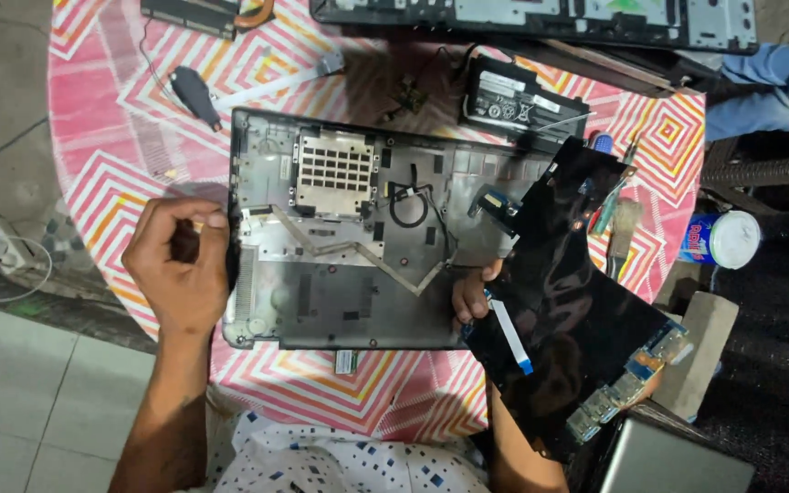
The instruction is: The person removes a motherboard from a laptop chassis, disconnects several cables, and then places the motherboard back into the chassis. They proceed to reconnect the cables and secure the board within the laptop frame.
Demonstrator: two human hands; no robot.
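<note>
An opened laptop base shell (349, 274), dark grey with a vent grille and loose black wires inside, lies in the middle of the round table. My left hand (178, 265) grips its left edge, fingers curled over the rim. My right hand (472, 294) holds a large circuit board (568, 292) covered by a glossy black sheet, lifted and tilted off the shell's right side. A white ribbon cable with a blue tip (511, 336) hangs from the board. Most of my right hand is hidden under the board.
The table (130, 137) has a pink, white and orange zigzag cloth. A black battery pack (511, 99) lies behind the shell, another laptop part (541, 20) at the far edge. Screwdrivers (609, 205) lie on the right, a small black tool (195, 93) at far left. A white-lidded can (723, 239) stands right.
</note>
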